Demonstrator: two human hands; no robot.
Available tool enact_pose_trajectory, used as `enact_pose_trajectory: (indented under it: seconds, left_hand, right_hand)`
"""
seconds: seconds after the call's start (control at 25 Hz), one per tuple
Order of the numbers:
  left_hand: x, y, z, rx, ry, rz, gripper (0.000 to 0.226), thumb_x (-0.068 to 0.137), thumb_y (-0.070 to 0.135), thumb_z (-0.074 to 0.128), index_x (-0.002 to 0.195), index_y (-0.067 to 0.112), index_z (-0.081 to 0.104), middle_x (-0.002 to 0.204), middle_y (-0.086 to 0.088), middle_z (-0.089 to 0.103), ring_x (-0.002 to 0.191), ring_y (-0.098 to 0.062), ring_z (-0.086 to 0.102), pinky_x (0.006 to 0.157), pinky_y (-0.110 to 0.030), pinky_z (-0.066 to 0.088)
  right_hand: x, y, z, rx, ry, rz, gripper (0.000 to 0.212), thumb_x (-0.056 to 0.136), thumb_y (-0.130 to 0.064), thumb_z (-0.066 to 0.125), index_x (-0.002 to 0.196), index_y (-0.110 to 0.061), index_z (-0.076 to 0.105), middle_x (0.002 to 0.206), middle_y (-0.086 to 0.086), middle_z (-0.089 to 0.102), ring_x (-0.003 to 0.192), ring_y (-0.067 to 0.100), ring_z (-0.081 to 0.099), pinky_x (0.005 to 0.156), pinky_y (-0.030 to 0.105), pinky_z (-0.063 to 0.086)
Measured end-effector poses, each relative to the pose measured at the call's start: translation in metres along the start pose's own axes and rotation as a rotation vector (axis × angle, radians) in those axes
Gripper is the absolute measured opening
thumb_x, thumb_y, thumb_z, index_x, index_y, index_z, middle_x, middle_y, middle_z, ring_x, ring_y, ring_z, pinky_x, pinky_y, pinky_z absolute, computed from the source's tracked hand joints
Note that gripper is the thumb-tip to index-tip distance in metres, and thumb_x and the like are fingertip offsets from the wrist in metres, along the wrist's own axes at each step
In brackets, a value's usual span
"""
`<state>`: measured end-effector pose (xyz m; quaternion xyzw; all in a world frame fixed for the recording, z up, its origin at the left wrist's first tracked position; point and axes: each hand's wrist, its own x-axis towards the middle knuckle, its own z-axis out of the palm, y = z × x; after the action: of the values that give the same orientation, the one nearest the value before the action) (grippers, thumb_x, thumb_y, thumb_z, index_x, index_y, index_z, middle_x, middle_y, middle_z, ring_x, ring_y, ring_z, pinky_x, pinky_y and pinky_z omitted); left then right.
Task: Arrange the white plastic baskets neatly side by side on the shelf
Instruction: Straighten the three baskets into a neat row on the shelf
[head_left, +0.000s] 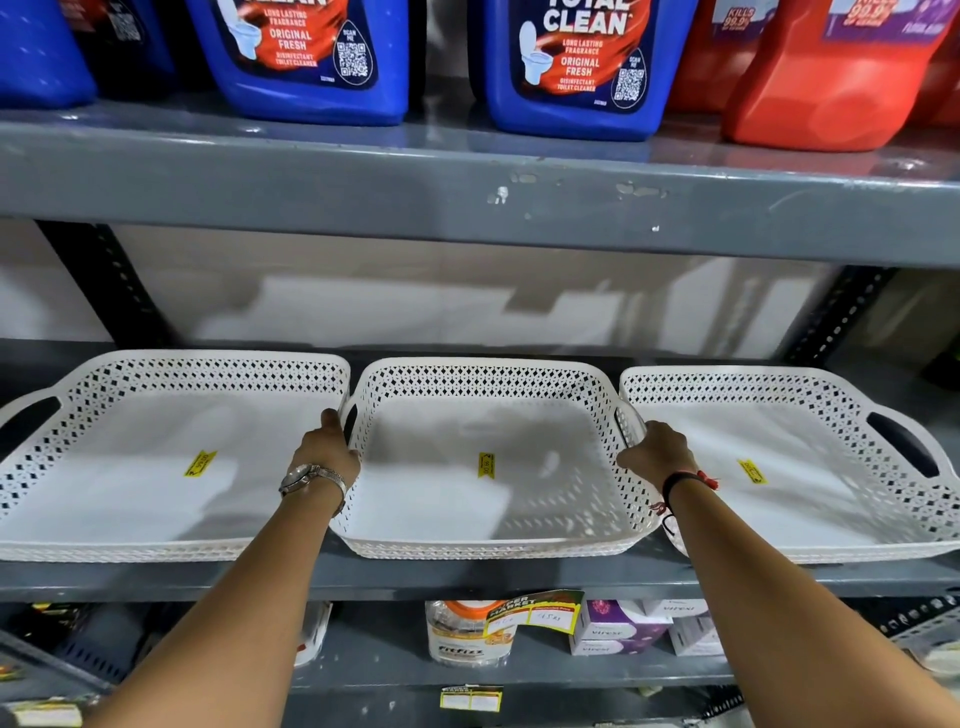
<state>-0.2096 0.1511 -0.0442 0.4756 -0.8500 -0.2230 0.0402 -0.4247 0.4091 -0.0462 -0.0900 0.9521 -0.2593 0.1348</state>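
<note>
Three white perforated plastic baskets stand in a row on the grey shelf (467, 577). The middle basket (483, 499) is a stack of a few nested ones, with a yellow sticker inside. My left hand (327, 452), with a watch on its wrist, grips the middle basket's left handle. My right hand (657, 454), with a thread band on its wrist, grips its right handle. The left basket (130, 493) and the right basket (810, 499) sit close on either side, each with a yellow sticker.
Blue toilet cleaner jugs (311, 57) and red jugs (831, 78) stand on the shelf above. Below are a jar (467, 634) and small boxes (623, 629), with a price tag (535, 613) on the shelf edge. Black slotted uprights (104, 280) flank the bay.
</note>
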Motion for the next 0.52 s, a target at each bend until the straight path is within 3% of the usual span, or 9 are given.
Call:
enact_pose_trajectory:
  seconds: [0.16,0.32,0.52]
  left_hand:
    - [-0.0019,-0.0001,0.0007,0.005,0.006,-0.002,0.043,0.091,0.011,0.05,0.13,-0.001,0.033,0.121,-0.028,0.057,0.11,-0.045,0.057,0.088,-0.045,0.049]
    - [-0.003,-0.0003,0.0014,0.001,0.011,-0.01,0.042,0.092,0.01,0.049,0.129,-0.001,0.034,0.12,-0.028,0.057,0.11,-0.045,0.057,0.086,-0.045,0.049]
    - [-0.0042,-0.0003,0.0017,0.003,0.015,0.0,0.041,0.092,0.008,0.048,0.129,-0.001,0.033,0.12,-0.029,0.058,0.109,-0.045,0.058,0.085,-0.044,0.049]
  right_hand:
    - [-0.0018,0.0,0.0014,0.01,0.006,0.008,0.044,0.075,-0.009,0.062,0.117,0.001,0.053,0.11,0.02,0.061,0.085,0.031,0.05,0.069,0.031,0.039]
    - [-0.0034,0.0015,0.0008,0.011,0.001,0.003,0.045,0.077,-0.008,0.06,0.12,0.001,0.051,0.118,0.021,0.06,0.099,0.036,0.056,0.07,0.031,0.039]
    - [-0.004,0.0019,0.0009,0.027,-0.008,0.007,0.043,0.077,-0.006,0.059,0.119,0.001,0.054,0.116,0.022,0.061,0.091,0.033,0.054,0.069,0.03,0.039]
